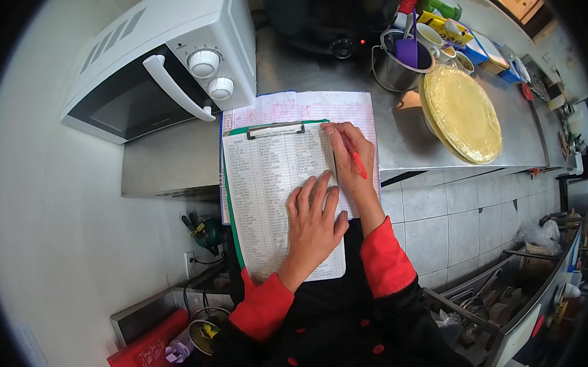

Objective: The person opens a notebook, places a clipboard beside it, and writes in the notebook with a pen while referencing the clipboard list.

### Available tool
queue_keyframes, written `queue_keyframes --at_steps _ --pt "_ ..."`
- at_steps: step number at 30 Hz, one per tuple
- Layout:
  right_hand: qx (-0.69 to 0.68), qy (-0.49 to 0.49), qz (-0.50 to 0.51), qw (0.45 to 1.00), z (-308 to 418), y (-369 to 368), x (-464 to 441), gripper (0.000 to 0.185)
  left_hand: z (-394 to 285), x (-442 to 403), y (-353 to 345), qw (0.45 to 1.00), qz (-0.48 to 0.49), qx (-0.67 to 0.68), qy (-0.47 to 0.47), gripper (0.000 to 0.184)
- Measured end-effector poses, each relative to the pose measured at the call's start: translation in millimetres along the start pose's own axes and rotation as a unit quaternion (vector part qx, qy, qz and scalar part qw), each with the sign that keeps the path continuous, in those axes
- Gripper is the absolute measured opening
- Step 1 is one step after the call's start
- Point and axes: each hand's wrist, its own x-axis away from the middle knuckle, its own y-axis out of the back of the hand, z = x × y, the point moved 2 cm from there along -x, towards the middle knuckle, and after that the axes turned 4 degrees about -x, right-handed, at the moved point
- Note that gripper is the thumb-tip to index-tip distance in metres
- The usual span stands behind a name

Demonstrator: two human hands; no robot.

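Observation:
A green clipboard (pixel 235 236) lies partly on an open notebook (pixel 343 104) at the counter's front edge. Its metal clip holds a printed list (pixel 262 205) with several columns. My left hand (pixel 313 226) rests flat on the lower right of the list, fingers spread. Around a red pen (pixel 359 165), my right hand (pixel 354 157) is closed at the list's upper right edge, fingertips near the top corner. The pen's writing tip is hidden by the fingers.
A white microwave (pixel 161 64) stands at the back left, a black appliance (pixel 332 15) behind the notebook. To the right are a metal pot (pixel 398 68) and a wrapped yellow round stack (pixel 466 114). Below right, a rack (pixel 493 306) holds utensils; a red box (pixel 150 354) sits lower left.

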Motion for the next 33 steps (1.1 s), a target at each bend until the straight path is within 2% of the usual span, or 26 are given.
queue_keyframes --at_steps 33 --pt "-0.011 -0.006 -0.001 1.0 -2.2 -0.9 -0.3 0.023 0.8 0.3 -1.4 1.0 0.0 0.0 0.002 0.052"
